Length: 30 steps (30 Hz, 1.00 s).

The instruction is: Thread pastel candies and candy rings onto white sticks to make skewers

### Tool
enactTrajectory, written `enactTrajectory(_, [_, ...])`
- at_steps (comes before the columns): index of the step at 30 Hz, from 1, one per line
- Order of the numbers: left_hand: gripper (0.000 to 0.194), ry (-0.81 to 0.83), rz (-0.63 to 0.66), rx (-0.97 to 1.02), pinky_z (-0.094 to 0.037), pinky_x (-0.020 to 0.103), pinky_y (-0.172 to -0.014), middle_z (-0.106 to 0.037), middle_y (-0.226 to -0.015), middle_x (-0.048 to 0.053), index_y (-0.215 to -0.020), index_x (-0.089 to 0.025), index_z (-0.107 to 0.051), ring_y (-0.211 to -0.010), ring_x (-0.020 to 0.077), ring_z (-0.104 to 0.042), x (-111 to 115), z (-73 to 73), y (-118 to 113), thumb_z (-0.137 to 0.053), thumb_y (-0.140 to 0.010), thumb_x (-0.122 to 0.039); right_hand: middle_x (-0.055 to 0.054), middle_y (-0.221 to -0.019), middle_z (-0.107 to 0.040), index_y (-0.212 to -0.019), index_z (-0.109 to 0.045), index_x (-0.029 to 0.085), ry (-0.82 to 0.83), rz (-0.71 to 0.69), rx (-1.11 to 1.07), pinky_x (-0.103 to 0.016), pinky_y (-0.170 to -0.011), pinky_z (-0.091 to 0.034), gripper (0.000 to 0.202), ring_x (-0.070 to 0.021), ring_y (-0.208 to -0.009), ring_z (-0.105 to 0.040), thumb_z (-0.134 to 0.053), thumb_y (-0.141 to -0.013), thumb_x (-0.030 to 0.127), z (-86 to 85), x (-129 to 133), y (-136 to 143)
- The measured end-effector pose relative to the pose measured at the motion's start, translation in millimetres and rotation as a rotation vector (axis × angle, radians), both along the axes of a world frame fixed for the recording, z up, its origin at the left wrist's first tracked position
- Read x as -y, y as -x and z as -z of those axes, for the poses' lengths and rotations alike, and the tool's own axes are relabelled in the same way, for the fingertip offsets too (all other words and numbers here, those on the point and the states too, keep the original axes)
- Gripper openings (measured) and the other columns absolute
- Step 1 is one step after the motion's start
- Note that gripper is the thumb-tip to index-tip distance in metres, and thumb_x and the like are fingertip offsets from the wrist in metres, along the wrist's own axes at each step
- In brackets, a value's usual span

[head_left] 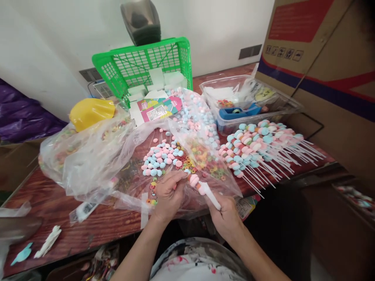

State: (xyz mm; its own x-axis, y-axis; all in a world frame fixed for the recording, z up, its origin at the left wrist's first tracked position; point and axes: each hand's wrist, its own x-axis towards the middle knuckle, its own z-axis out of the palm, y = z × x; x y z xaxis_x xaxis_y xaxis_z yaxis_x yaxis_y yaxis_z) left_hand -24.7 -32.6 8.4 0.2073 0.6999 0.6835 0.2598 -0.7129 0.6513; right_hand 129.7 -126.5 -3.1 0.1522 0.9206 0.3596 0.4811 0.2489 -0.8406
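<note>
My right hand (225, 214) grips a candy skewer (193, 180) with pink pieces and small orange rings threaded in a row. A thick white strip runs from the candies to that hand; whether it is sticks or a finger covering, I cannot tell. At the skewer's far end my left hand (171, 193) is closed in a pinch, and a small candy shows at its fingertips. Just beyond lie loose pink and blue candies (159, 158) and small coloured candy rings (187, 164) on clear plastic. Finished-looking candy skewers (263, 142) with white sticks are piled to the right.
A green basket (143, 62) stands behind printed cards (158, 111). A clear tub (231, 125) holds a blue tape dispenser (238, 112). Plastic bags (88, 168) and a yellow bowl-like piece (92, 113) lie left. A large carton (322, 74) borders the right side.
</note>
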Motion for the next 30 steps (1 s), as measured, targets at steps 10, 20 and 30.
enactTrajectory(10, [0.034,0.615,0.167,0.459,-0.052,0.037,-0.093,-0.069,-0.110,0.009,-0.113,-0.021,-0.069,-0.109,0.0236,-0.062,7.1,-12.9,-11.0,-0.066,-0.082,-0.032,-0.002,-0.064,-0.068,-0.096,-0.073,0.013,-0.070,0.064,0.074,-0.020,-0.052,-0.046,0.032,-0.0126,-0.049,-0.058,-0.043,-0.086,0.015,11.5,-0.8,-7.3])
enactTrajectory(20, [0.016,0.364,0.142,0.286,-0.053,0.038,-0.095,-0.075,-0.100,0.006,-0.094,-0.023,-0.076,-0.099,0.0207,-0.069,16.3,-1.9,-17.1,-0.065,-0.083,-0.025,-0.002,-0.061,-0.064,-0.086,-0.072,0.016,-0.049,0.071,0.147,-0.022,-0.056,-0.047,0.031,-0.0142,-0.052,-0.058,-0.041,-0.088,0.016,20.8,8.0,-4.5])
enactTrajectory(30, [0.033,0.812,0.260,0.810,-0.055,0.025,-0.065,-0.073,-0.092,0.006,-0.103,-0.019,-0.070,-0.073,0.0139,-0.067,16.0,-12.2,-37.8,-0.065,-0.082,-0.043,-0.002,-0.062,-0.064,-0.087,-0.070,0.016,-0.084,0.062,0.107,-0.024,-0.055,-0.046,0.029,-0.0148,-0.053,-0.058,-0.042,-0.085,0.013,20.3,4.5,-4.0])
